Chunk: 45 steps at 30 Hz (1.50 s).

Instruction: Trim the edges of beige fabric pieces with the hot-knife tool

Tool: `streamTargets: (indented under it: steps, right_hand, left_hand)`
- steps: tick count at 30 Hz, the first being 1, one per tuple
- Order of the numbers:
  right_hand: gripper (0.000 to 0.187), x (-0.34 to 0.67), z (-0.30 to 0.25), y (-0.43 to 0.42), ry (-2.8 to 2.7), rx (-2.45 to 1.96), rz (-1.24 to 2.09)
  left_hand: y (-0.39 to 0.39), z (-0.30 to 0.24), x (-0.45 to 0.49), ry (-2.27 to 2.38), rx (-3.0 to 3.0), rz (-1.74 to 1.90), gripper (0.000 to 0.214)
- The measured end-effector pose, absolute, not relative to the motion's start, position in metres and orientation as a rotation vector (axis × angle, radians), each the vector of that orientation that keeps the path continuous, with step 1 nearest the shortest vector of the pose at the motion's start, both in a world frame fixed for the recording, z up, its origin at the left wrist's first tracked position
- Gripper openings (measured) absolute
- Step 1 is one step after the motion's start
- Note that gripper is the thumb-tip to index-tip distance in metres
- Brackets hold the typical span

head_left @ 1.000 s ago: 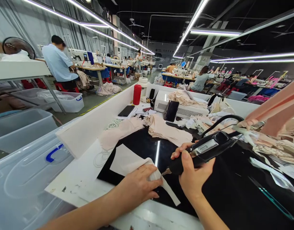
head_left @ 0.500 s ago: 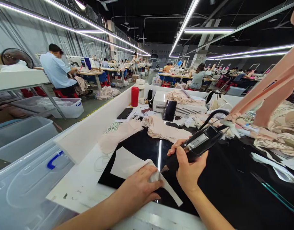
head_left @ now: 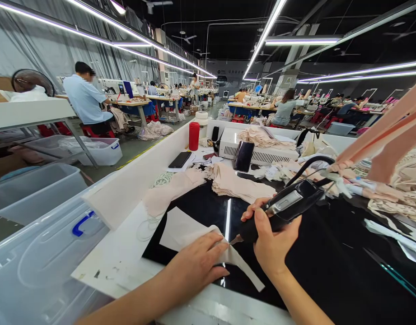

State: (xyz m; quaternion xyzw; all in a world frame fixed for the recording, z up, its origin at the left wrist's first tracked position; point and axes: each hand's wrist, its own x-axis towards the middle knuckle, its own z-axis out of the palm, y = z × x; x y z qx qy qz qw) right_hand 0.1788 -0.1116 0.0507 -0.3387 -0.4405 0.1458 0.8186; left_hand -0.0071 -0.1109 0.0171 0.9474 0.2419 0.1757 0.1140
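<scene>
A white cut fabric piece [head_left: 179,230] lies on the black glossy board [head_left: 323,262], with a narrow strip trailing towards the front. My left hand [head_left: 201,259] rests on the fabric with fingers stretched out, pressing it down; some of the cloth is hidden under them. My right hand [head_left: 273,246] is wrapped round a black corded handheld tool [head_left: 292,203]. The tool's narrow metal tip meets the fabric edge just beside my left fingertips. Behind it lies a stack of pale pink fabric pieces [head_left: 235,183].
Teal-handled tweezers [head_left: 397,275] lie at right, near heaped fabric [head_left: 394,205]. Pink cloth strips [head_left: 387,135] hang by the tool's cord. A phone [head_left: 244,156] leans on a white vented box [head_left: 224,148]; another phone [head_left: 179,159] and a red cylinder [head_left: 193,136] stand left. People sew beyond.
The view has shifted slightly, moving the scene a little to the right. The tool's tip now shows more clearly at the fabric edge. Both hands keep nearly the same pose.
</scene>
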Motion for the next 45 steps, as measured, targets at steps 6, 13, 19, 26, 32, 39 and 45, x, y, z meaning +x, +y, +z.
streamTargets:
  steps: [6, 13, 19, 26, 32, 39, 45]
  right_hand:
    - [0.035, 0.179, 0.051, -0.113, -0.942, -0.721, 0.308]
    - [0.035, 0.176, 0.052, -0.110, -0.955, -0.730, 0.295]
    - [0.033, 0.176, 0.053, -0.108, -0.954, -0.748, 0.280]
    - [0.037, 0.171, 0.056, -0.101, -0.942, -0.700, 0.289]
    - [0.034, 0.169, 0.054, -0.097, -0.951, -0.734, 0.273]
    - [0.039, 0.173, 0.062, -0.098, -0.896, -0.710, 0.292]
    - [0.037, 0.171, 0.057, -0.100, -0.948, -0.692, 0.312]
  left_hand:
    - [-0.110, 0.008, -0.005, 0.695, 2.935, 0.529, 0.052]
    - [-0.110, 0.006, -0.005, 0.683, 2.985, 0.517, 0.059]
    - [-0.108, 0.006, -0.006, 0.690, 3.021, 0.507, 0.062]
    - [-0.106, 0.001, -0.005, 0.658, 3.011, 0.603, 0.063]
    - [-0.106, -0.001, -0.006, 0.657, 2.996, 0.642, 0.062]
    - [-0.105, 0.000, -0.008, 0.672, 2.949, 0.594, 0.060]
    - [-0.105, 0.007, -0.008, 0.664, 2.964, 0.579, 0.060]
